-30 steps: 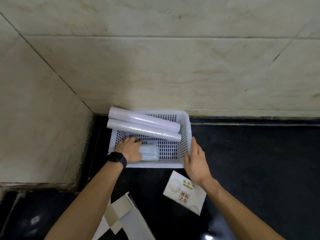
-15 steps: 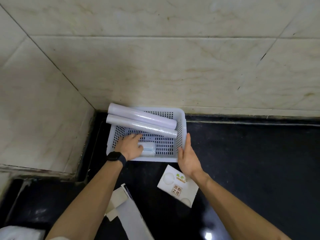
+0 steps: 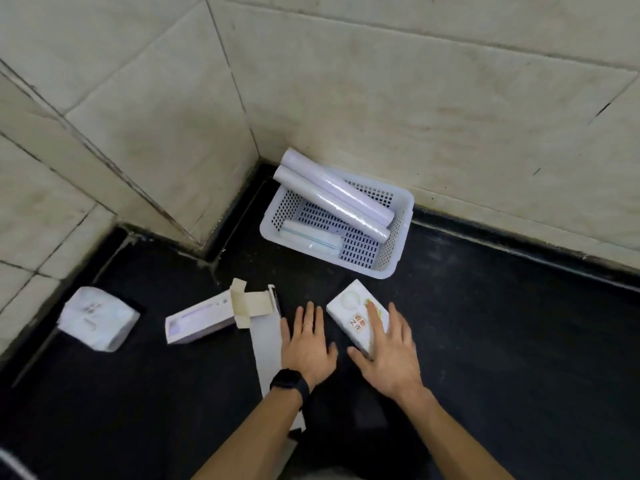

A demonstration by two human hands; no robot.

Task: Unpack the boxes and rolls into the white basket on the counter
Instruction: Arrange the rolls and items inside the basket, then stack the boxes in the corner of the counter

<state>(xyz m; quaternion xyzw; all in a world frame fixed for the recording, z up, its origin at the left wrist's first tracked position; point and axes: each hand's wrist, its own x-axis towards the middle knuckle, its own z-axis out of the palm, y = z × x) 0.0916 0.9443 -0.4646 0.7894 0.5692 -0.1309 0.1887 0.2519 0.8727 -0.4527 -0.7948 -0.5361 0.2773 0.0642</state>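
The white basket (image 3: 398,244) sits in the corner of the black counter against the tiled wall. Two long white rolls (image 3: 332,199) lie slanted across it, and a smaller wrapped roll (image 3: 308,237) lies on its floor. A small white box (image 3: 353,313) with printed labels lies in front of the basket. My right hand (image 3: 388,351) is spread flat with its fingers over the near end of that box. My left hand (image 3: 308,344) lies flat and open just left of the box, over a long white box (image 3: 266,341).
An opened long carton (image 3: 204,320) with brown flaps lies to the left of my hands. A white plastic bag (image 3: 97,318) sits further left near the wall. The tiled wall bounds the counter at the back and left.
Both hands have come away from the basket and down to the counter near the small box. The view has swung left and back, showing the opened carton and the bag.
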